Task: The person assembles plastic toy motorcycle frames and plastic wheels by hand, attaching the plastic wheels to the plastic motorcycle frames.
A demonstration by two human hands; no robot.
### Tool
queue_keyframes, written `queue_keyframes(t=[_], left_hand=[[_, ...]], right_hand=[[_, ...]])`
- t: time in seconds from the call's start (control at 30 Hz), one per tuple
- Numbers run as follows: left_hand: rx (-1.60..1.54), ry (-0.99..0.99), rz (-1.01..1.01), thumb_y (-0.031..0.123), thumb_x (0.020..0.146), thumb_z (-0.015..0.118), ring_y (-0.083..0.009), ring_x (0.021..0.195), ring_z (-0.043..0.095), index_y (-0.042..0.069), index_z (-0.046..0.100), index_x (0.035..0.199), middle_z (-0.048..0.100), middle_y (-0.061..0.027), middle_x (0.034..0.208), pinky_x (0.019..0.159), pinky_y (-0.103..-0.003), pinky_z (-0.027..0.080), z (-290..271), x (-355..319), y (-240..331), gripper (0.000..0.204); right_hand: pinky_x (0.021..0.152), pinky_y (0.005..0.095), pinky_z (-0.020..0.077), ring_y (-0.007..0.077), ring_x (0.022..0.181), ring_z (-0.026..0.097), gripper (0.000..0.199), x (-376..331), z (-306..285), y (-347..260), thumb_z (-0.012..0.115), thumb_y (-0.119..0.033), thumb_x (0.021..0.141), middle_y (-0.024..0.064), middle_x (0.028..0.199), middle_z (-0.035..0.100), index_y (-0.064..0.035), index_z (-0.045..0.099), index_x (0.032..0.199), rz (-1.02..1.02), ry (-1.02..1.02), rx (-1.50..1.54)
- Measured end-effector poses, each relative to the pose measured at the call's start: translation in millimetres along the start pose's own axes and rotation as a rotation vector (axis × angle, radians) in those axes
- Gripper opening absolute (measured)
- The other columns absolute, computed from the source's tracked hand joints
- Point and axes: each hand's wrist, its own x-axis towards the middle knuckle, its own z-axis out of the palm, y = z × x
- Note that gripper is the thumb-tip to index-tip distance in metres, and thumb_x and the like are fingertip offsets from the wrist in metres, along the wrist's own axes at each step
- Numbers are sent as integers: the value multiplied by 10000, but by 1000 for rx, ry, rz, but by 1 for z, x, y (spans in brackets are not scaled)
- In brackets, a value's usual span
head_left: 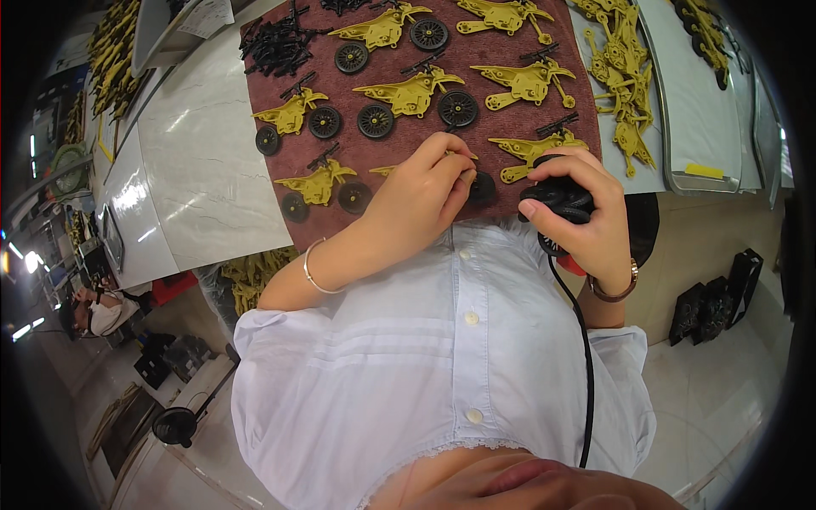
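My left hand (432, 183) is closed, its fingertips pressed together at the front end of a yellow toy motorcycle body (382, 170), which it mostly covers. What sits between those fingertips is hidden. Beside them shows a black toy wheel (483, 189). My right hand (591, 195) curls round a bunch of black toy wheels (563, 201) at the mat's near edge; one spoked wheel (551, 246) shows below. Just beyond that hand lies another yellow motorcycle body (520, 151) with black handlebars. Further bodies, like the one with two wheels (412, 95), lie in rows.
Under the toys is a dark red cloth mat (263, 183). A pile of black handlebars (276, 47) lies at its far left. Yellow bodies (629, 110) heap along its right side, beside a metal-edged tray (701, 102). A black cable (586, 365) hangs across my shirt.
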Motion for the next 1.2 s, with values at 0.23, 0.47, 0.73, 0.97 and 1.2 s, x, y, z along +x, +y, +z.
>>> queue_keyframes(t=[0.23,0.47,0.73,0.97,1.2], left_hand=[[44,40,2,-34,782,632,-301,784,628,-23,617,949,592,-131,989,653,-357,514,3,-1,-2,168],[76,5,16,-34,775,643,-300,785,630,-22,623,962,594,-130,994,652,-349,519,0,-1,-1,189],[-288,-28,175,-11,776,672,-233,815,660,-23,680,922,653,-126,932,680,-300,539,-7,21,15,147],[-506,-130,88,10,844,574,-241,1155,541,17,584,1214,567,-141,1222,971,-374,440,-11,36,24,370],[-1767,21,-449,487,984,375,-210,1218,477,70,407,1371,490,-80,1298,1036,-347,386,29,44,36,570]], right_hand=[[743,286,481,198,830,619,273,0,1,-3,797,-104,657,82,900,639,-8,663,875,-16,-18,-9],[737,290,484,202,822,622,276,0,3,-4,795,-102,655,85,893,637,-6,661,876,-15,-39,-2],[752,300,496,208,827,625,291,1,9,-5,797,-104,646,96,899,636,-8,655,882,-64,-33,17],[845,276,455,155,946,595,231,-3,2,9,758,-78,758,77,1013,641,6,649,944,125,64,532],[911,350,448,247,1039,583,385,26,24,-4,763,-244,772,189,1124,606,18,629,1021,-361,254,260]])
